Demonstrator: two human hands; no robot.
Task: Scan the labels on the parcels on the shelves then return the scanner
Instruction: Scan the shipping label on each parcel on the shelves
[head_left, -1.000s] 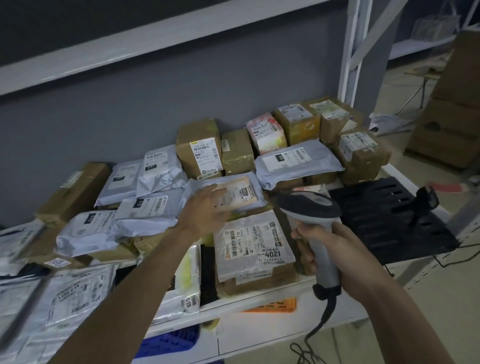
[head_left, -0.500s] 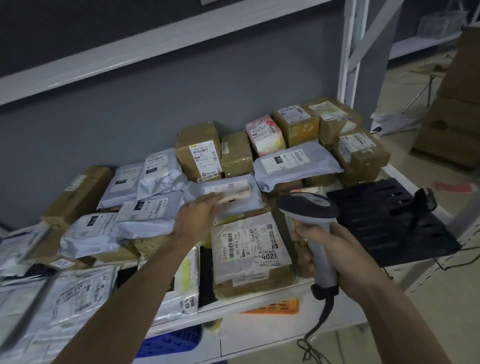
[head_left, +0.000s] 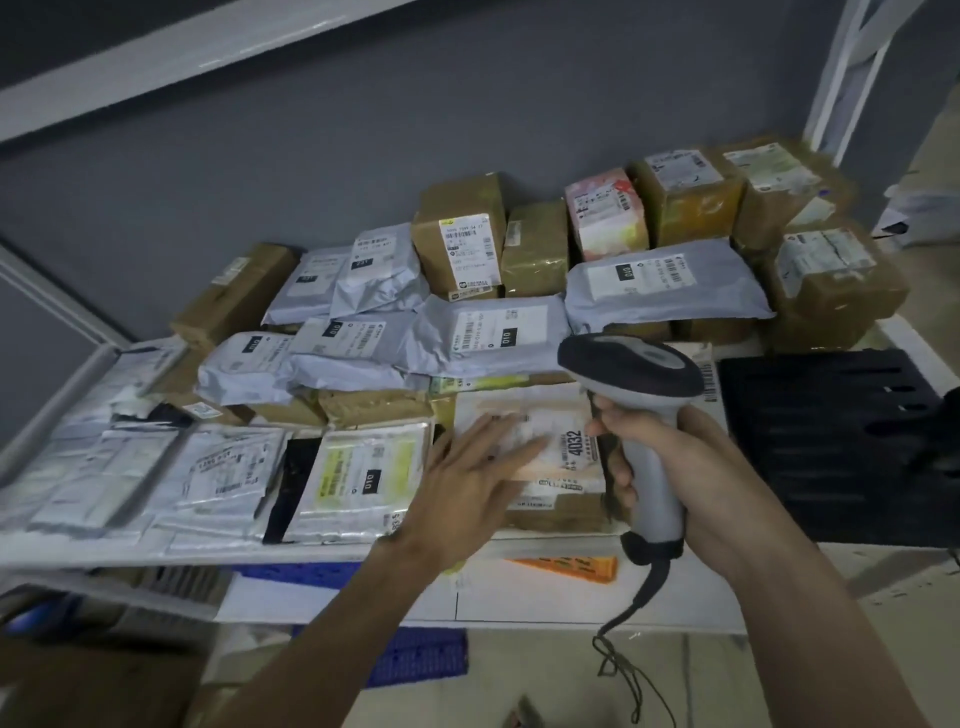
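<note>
One scanner (head_left: 636, 395) (two hands)

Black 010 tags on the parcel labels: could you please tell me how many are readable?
5: on the right grey bag, the middle grey bag, the centre-left grey bag, the far-left grey bag and the yellow-striped front packet. Others may be hidden or blurred.

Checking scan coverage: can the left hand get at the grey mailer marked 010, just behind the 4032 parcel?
Probably yes. The left hand lies open on the 4032 parcel; the grey mailer sits just behind, uncovered, nothing between.
</note>
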